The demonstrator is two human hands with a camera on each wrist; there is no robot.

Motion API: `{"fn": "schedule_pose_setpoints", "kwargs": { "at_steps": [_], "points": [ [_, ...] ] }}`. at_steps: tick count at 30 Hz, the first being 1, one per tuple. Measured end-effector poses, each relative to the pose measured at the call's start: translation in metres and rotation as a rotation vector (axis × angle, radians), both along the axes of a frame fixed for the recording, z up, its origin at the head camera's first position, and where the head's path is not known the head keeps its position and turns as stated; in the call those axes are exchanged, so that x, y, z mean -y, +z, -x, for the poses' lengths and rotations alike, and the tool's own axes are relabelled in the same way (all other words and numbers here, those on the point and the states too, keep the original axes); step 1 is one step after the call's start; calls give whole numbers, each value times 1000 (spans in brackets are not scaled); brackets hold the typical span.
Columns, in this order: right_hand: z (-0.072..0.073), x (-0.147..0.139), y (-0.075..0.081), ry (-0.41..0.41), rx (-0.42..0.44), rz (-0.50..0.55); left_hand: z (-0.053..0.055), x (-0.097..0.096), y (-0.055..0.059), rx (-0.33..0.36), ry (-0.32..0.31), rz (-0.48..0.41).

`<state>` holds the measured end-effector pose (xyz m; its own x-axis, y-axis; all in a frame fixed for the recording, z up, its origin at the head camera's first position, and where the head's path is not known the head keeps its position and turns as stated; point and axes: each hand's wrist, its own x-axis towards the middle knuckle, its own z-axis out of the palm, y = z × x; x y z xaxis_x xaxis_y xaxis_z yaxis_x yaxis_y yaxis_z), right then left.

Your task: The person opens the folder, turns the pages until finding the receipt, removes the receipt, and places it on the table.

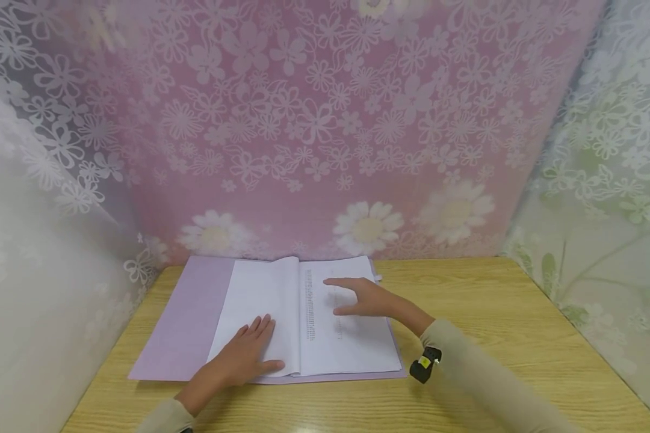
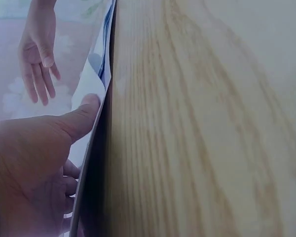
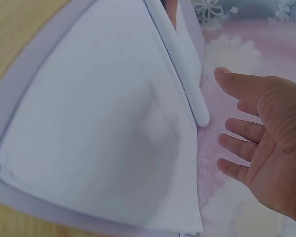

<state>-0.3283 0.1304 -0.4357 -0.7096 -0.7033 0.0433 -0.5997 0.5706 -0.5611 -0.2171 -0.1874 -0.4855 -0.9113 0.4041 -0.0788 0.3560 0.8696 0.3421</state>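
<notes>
A lilac folder (image 1: 192, 319) lies spread on the table with white sheets in it. Its left-hand page (image 1: 251, 288) is blank and bulges along the fold. Lines of small print run down the right-hand page (image 1: 357, 355). My left hand (image 1: 245, 355) rests flat on the left page near the front edge, fingers straight and thumb toward the fold; in the left wrist view the thumb (image 2: 84, 116) presses by the paper's edge. Above the right page hovers my right hand (image 1: 365, 297), thumb and fingers apart, holding nothing. The right wrist view shows its fingers (image 3: 241, 145) loosely bent.
The wooden table (image 1: 466, 300) extends to the right of the folder and in front of it. A pink flowered backdrop (image 1: 314, 150) stands along the table's back edge, with pale flowered curtains (image 1: 617, 240) at both sides. A black strap (image 1: 425, 364) circles the right wrist.
</notes>
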Motion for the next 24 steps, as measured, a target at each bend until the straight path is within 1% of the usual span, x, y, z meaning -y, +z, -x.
{"fn": "schedule_pose_setpoints", "kwargs": {
  "at_steps": [3, 6, 11, 15, 19, 24],
  "points": [
    [9, -11, 4, -49, -31, 2, -1, 7, 3, 7, 1, -5],
    [19, -21, 7, -95, -52, 14, -1, 14, 7, 29, -5, -28],
    [34, -37, 5, -135, -70, 38, -4, 22, 13, 67, -18, -94],
    [42, -47, -1, -181, -62, 41, -5, 24, 12, 80, -12, -118],
    [50, -55, -7, -222, -38, 91, -3, 25, 9, 74, -3, -114],
    [60, -60, -17, -246, -33, 120, -1, 24, 7, 63, -5, -112]
  ]
}}
